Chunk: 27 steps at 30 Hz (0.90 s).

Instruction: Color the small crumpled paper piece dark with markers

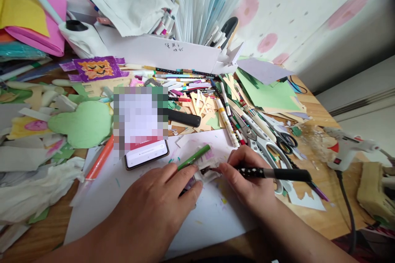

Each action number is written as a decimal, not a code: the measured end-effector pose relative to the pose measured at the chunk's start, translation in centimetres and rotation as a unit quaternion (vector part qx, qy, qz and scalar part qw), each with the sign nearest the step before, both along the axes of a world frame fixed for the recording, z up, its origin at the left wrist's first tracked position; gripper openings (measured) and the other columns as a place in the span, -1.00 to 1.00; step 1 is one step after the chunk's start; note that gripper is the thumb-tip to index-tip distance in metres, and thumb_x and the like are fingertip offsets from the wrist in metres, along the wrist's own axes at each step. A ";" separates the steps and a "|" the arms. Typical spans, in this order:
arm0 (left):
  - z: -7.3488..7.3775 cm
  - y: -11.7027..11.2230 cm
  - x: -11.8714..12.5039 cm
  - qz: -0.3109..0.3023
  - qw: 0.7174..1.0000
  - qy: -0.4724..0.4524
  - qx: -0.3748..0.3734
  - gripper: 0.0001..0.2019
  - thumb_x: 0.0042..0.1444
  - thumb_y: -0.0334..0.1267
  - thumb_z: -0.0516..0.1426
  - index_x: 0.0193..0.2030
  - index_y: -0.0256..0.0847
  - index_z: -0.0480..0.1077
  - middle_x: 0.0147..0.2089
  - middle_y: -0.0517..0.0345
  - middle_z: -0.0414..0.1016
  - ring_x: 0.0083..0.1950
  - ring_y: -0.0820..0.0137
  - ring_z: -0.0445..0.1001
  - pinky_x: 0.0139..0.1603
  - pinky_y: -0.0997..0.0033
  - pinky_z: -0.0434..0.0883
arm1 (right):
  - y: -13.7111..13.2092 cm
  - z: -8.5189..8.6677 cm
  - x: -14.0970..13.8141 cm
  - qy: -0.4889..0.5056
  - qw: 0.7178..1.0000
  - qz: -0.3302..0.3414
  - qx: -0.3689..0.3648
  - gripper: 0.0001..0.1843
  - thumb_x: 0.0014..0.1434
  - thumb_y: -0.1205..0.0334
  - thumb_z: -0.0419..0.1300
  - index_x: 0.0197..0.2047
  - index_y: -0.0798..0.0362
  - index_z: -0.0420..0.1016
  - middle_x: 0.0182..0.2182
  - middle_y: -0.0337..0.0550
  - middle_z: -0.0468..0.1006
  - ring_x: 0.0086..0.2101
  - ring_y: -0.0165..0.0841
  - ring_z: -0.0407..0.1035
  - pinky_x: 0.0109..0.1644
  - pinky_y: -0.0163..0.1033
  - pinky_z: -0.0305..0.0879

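My right hand is closed around a black marker patterned with white stars, its tip pointing left. That tip meets a small pale piece with dark marks, which looks like paper or clear wrap. My left hand pinches the piece between thumb and forefinger, and its other fingers are partly hidden. A green marker lies slantwise just beyond my left fingers. Beneath both hands spreads a white sheet of paper with coloured stains. The phone rests on its far left part, its upper screen blurred out.
Right of my hands lie large scissors, black-handled scissors and a corded glue gun. Paper scraps and several markers crowd the back. A white box holds glue sticks. An orange tube and green paper cutout lie left.
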<state>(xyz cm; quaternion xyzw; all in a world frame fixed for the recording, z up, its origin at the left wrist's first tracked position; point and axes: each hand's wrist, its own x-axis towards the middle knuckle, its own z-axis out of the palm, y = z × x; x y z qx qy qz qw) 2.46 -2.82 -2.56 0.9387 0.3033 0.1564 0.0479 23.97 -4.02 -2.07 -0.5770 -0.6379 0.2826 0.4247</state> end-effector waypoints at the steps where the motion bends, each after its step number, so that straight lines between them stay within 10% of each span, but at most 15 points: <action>1: 0.0 0.0 0.0 -0.002 1.000 0.002 -0.002 -0.71 0.17 -0.39 0.03 -0.02 -0.06 0.43 0.08 0.11 0.46 -0.08 0.21 0.37 -0.10 0.18 0.37 | 0.0 0.0 0.0 0.000 1.000 0.017 -0.004 -0.77 0.12 0.27 0.22 -0.48 0.01 0.24 -0.64 -0.38 0.26 -0.63 -0.50 0.12 -0.58 -0.36 0.06; 21: 0.0 0.0 0.1 0.006 1.000 -0.002 -0.009 -0.68 0.21 -0.39 -0.04 -0.03 -0.03 0.44 0.04 0.13 0.49 -0.10 0.20 0.38 -0.15 0.18 0.35 | -0.2 0.3 -0.1 -0.022 0.997 0.074 -0.018 -0.78 0.12 0.26 0.21 -0.49 0.03 0.25 -0.64 -0.36 0.28 -0.62 -0.49 0.16 -0.57 -0.36 0.07; 27: -0.2 0.0 0.0 0.004 1.000 -0.004 0.001 -0.69 0.19 -0.41 -0.03 -0.03 -0.05 0.43 0.08 0.14 0.46 -0.08 0.18 0.36 -0.14 0.16 0.34 | 0.0 -0.1 0.4 0.002 1.000 -0.011 -0.005 -0.77 0.11 0.24 0.22 -0.50 0.01 0.24 -0.63 -0.36 0.27 -0.61 -0.47 0.13 -0.56 -0.34 0.07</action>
